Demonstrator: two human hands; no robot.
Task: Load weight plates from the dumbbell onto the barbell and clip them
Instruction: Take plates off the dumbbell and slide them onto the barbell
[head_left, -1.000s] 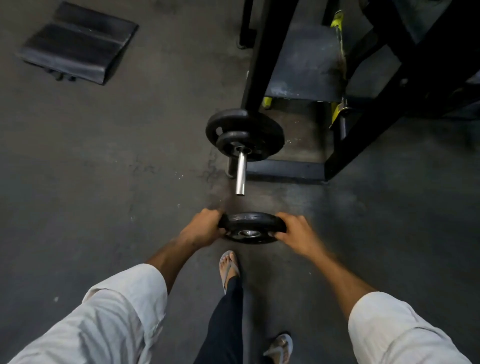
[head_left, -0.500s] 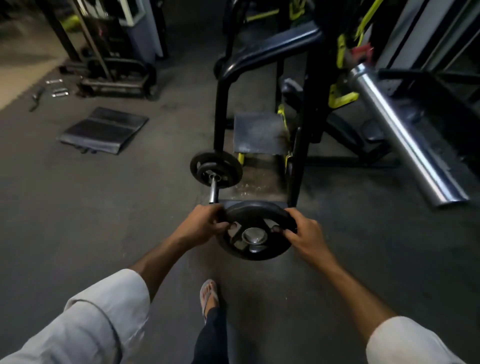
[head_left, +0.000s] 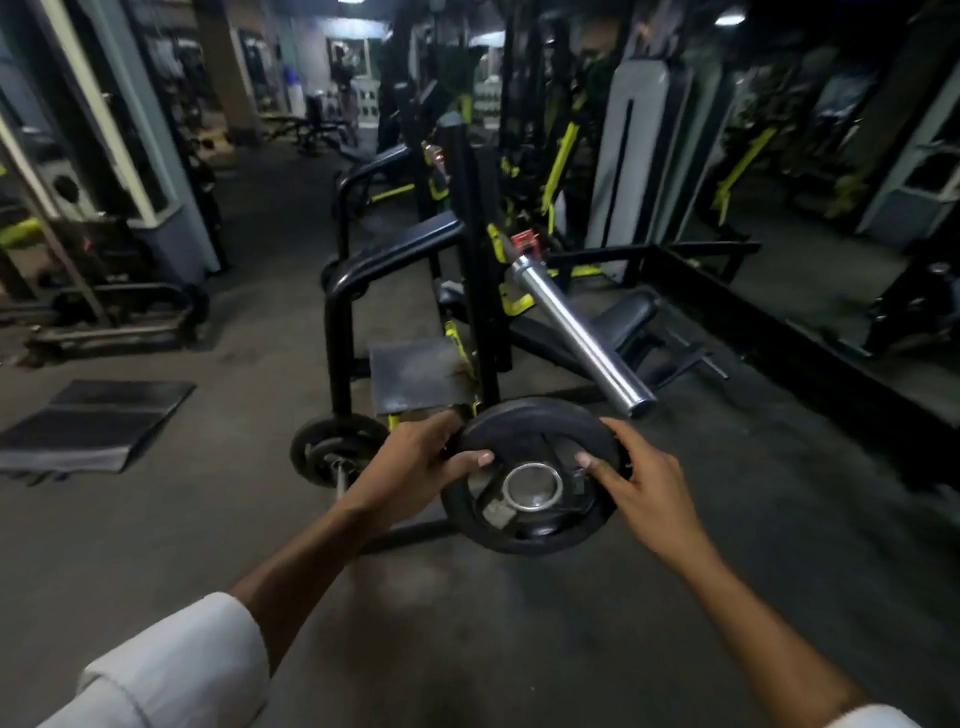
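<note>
We clamp the round black rubber weight plate (head_left: 535, 475) in both hands' grip — left hand (head_left: 415, 467), right hand (head_left: 641, 486) — chrome barbell sleeve (head_left: 582, 335) just beyond.

Dark gym floor (head_left: 156, 545) carries a dumbbell (head_left: 332, 457), folded mat (head_left: 93, 421) and rack frame (head_left: 340, 332)

Dumbbell (head_left: 337, 457) partly behind left arm.

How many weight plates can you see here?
3, at least. One weight plate is held in both hands; two plates are stacked on the dumbbell on the floor at left. Others may be hidden in the dim background.
</note>
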